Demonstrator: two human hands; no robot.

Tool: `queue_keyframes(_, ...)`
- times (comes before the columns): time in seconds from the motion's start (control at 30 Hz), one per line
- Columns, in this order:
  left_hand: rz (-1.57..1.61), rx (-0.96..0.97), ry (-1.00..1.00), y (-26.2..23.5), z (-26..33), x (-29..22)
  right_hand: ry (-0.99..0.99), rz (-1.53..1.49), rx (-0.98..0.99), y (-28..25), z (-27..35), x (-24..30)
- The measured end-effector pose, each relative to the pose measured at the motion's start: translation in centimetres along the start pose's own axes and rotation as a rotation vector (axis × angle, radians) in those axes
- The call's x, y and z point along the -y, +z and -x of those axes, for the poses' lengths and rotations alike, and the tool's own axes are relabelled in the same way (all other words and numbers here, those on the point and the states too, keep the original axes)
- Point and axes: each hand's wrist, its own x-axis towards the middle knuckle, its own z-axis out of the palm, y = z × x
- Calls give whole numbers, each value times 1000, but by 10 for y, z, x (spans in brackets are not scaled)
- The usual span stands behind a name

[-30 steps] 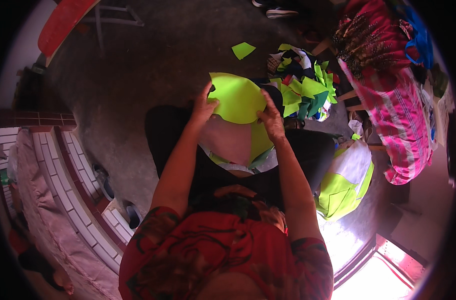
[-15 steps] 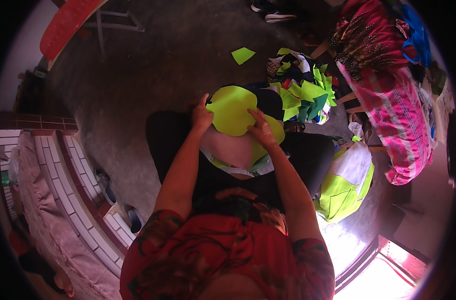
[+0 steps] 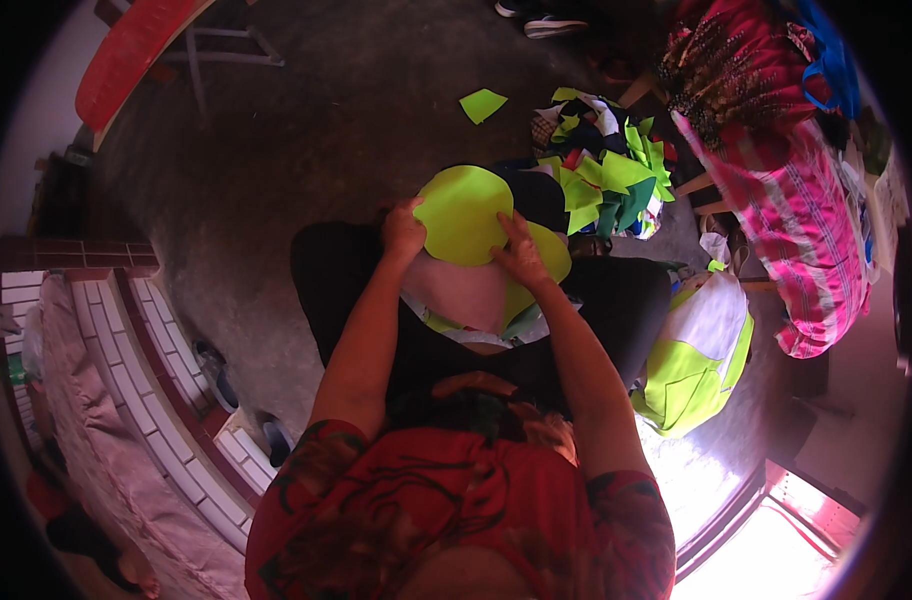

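Observation:
A rounded yellow-green piece of cloth point(image 3: 463, 215) is held up over my lap. My left hand point(image 3: 404, 230) grips its left edge, thumb and fingers closed on it. At the lower right edge, my right hand point(image 3: 521, 256) pinches the same piece between thumb and fingers. Under it lie a pale pinkish piece point(image 3: 458, 292), a second yellow-green piece point(image 3: 550, 258) beneath my right hand, and a dark piece point(image 3: 539, 198) beyond. White and green bits show below the pinkish piece. What supports this pile on my lap is mostly hidden.
A heap of mixed cloth scraps point(image 3: 611, 182) lies ahead to the right, with a lone yellow-green scrap point(image 3: 483, 105) on the floor beside it. A white and yellow-green bundle point(image 3: 691, 360) stands at my right. Pink checked cloth point(image 3: 776, 230) hangs farther right.
The rounded piece has tilted and shifted slightly, its lower edge now a little higher. My left fingers have curled closer round its edge. Both hands still hold it.

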Motion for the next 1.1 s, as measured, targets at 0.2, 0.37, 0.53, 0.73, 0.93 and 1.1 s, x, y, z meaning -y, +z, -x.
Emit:
queue_keyframes(0.2, -403, 10, -10, -17, 16, -36, 28, 327, -224, -17, 7, 47)
queue_keyframes(0.37, -293, 11, 423, -5, 20, -30, -190, 586, -189, -13, 10, 58)
queue_keyframes(0.53, -265, 204, 484, 14, 33, -39, -177, 689, -83, 4, 24, 29)
queue_keyframes(0.73, -267, 223, 532, 10, 29, -34, -207, 606, -74, 6, 20, 14)
queue_keyframes(0.93, -293, 242, 529, 11, 29, -37, -106, 559, -138, -29, 26, 67)
queue_keyframes(1.1, -351, 267, 517, 12, 26, -38, -174, 477, -237, -108, 51, 134)
